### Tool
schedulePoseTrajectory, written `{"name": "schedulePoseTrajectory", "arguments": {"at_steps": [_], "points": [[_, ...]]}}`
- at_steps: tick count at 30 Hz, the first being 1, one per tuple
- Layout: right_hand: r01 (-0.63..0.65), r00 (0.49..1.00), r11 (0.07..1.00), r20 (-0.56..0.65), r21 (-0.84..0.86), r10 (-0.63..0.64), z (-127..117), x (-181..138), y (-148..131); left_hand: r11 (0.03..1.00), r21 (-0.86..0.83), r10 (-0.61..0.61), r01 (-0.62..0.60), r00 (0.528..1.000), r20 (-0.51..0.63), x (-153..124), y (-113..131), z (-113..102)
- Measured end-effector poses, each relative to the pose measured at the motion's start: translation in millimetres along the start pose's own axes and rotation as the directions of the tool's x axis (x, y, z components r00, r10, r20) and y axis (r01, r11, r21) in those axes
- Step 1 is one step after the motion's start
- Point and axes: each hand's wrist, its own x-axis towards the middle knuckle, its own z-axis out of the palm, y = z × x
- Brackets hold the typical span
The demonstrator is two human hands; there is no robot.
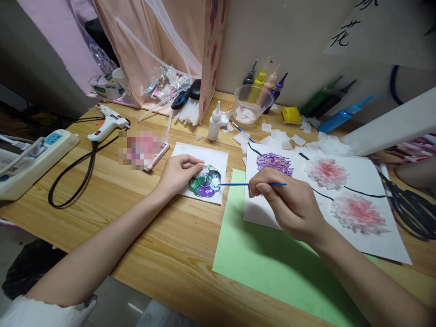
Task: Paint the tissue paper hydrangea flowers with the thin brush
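Touching the paint palette (205,180) from its right, a paintbrush (235,184) is pinched by the right hand (288,202); likely light, stiff, best gripped mid-handle. Palette, probably light, paint-slick, is pinched at its far-left rim by the left hand (180,175). Beyond it: white bottle (215,126).

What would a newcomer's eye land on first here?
Likely the two fluffy pink-and-white flowers on the white sheet at right, with a purple flower to their left. Next, near center, the flower-shaped paint palette smeared green and purple: left hand at its edge, right hand holding a blue paintbrush to it.
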Motion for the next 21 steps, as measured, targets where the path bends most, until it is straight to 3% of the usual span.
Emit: {"name": "schedulePoseTrajectory", "arguments": {"at_steps": [21], "points": [[0.098, 0.993, 0.995, 0.065, -0.017, -0.096, -0.2, 0.2, -3.8, 1.000, 0.007, -0.015, 0.015, 1.000, -0.009, -0.7, 0.8, 1.6]]}}
